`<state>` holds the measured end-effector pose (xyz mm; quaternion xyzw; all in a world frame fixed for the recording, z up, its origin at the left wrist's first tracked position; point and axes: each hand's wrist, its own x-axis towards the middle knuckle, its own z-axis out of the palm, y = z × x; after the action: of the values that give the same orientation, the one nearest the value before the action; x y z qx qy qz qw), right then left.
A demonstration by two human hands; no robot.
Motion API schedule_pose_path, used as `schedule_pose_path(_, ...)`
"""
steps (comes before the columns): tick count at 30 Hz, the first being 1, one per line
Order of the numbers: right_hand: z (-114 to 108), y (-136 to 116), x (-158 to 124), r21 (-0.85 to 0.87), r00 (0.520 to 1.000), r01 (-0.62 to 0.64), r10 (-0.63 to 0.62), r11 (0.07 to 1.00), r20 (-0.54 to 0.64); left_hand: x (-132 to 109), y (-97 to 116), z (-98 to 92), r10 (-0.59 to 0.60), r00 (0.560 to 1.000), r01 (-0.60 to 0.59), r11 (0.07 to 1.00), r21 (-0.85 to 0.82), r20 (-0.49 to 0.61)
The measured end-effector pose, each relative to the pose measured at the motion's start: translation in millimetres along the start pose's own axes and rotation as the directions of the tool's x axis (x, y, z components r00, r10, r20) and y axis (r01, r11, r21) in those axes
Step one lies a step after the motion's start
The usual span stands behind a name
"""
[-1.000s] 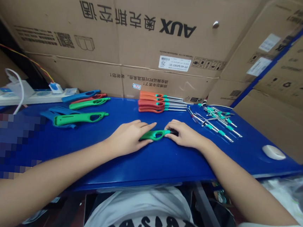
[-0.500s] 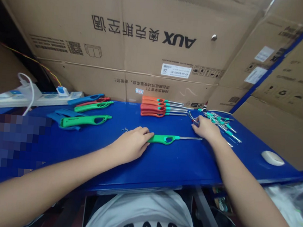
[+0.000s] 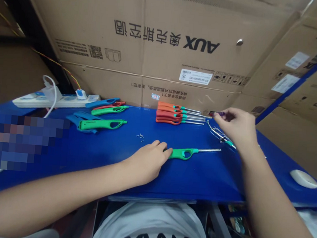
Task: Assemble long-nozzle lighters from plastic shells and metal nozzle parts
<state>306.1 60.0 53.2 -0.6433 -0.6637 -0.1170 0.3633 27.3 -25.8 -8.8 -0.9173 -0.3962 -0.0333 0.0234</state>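
While the left hand [image 3: 146, 162] grips its handle end, one green lighter [image 3: 178, 154] lies midway between the desk's [image 3: 197, 181] front and rear edges | likely light, stiff, smooth: hold by handle | right hand [image 3: 239, 126] curled, grasp unclear, near partly hidden metal rods [image 3: 229, 143] | rear edge: at least four orange and red lighters [image 3: 167, 115]

I have the left arm [image 3: 66, 192] stretched low, left grip [image 3: 147, 160] palm-down, fingers [image 3: 162, 146] closed; my right arm [image 3: 270, 199] extends farther forward, wrist [image 3: 248, 140] bent inward, right grip [image 3: 238, 126] raised, thumb [image 3: 219, 117] and fingers curled.
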Motion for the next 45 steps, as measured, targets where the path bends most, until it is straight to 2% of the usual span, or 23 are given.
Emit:
schedule_pose_path(2, -4.6, -27.4, 0.8, 0.235, 0.993, 0.102, -0.084, 0.967, -0.084, 0.2, 3.2, -2.1, 0.006, 1.0, -0.006, 0.999, -0.044, -0.01)
schedule_pose_path(3, -4.3, -42.6, 0.7, 0.36, 0.99, 0.139, -0.121, 0.922, -0.072, 0.2, 4.8, -2.8, 0.009, 1.0, -0.01, 0.998, -0.063, -0.014)
schedule_pose_path(5, 1.8, -72.6, -1.6, 0.576, 0.971, 0.167, -0.233, 0.8, 0.043, -0.2, 7.4, -3.3, 0.022, 0.999, -0.024, 0.996, -0.087, -0.024)
schedule_pose_path(7, 14.6, -97.5, -8.1, 0.713, 0.929, 0.102, -0.323, 0.693, 0.181, -1.0, 8.9, -2.5, 0.041, 0.998, -0.045, 0.995, -0.091, -0.042)
schedule_pose_path(9, 31.9, -114.4, -19.3, 0.8, 0.873, -0.026, -0.376, 0.599, 0.31, -1.9, 9.4, -0.6, 0.057, 0.996, -0.062, 0.994, -0.09, -0.062)
schedule_pose_path(12, 58.9, -123.7, -40.2, 0.872, 0.873, -0.146, -0.354, 0.468, 0.336, -2.6, 8.8, 3.0, 0.068, 0.994, -0.075, 0.993, -0.092, -0.081)
schedule_pose_path(14, 72.7, -122.2, -51.7, 0.892, 0.895, -0.153, -0.323, 0.424, 0.307, -2.6, 8.1, 5.1, 0.079, 0.993, -0.088, 0.992, -0.096, -0.09)
schedule_pose_path(19, 85.5, -112.8, -61.6, 0.87, 0.906, -0.047, -0.347, 0.491, 0.244, -1.5, 6.6, 7.2, 0.089, 0.991, -0.101, 0.988, -0.115, -0.1)
schedule_pose_path(29, 77.9, -114.7, -64.2, 0.84, 0.882, 0.003, -0.397, 0.542, 0.253, -0.9, 5.6, 4.6, 0.094, 0.991, -0.105, 0.987, -0.122, -0.093)
schedule_pose_path(34, 73.0, -111.4, -53.7, 0.89, 0.931, -0.07, -0.291, 0.45, 0.221, 0.3, 4.0, 1.6, 0.071, 0.996, -0.078, 0.99, -0.119, -0.061)
schedule_pose_path(39, 61.5, -102.2, -34.1, 0.919, 0.968, -0.159, -0.126, 0.362, 0.218, 6.5, -7.5, 4.5, 0.082, 0.993, -0.097, 0.98, -0.173, -0.089)
schedule_pose_path(42, 59.6, -92.3, -23.1, 0.913, 0.976, -0.181, -0.044, 0.366, 0.212, 11.4, -17.8, 9.8, 0.081, 0.99, -0.108, 0.965, -0.24, -0.119)
schedule_pose_path(45, 62.0, -81.2, -14.7, 0.893, 0.988, -0.137, -0.01, 0.428, 0.157, 16.0, -26.5, 15.7, 0.074, 0.985, -0.119, 0.945, -0.306, -0.153)
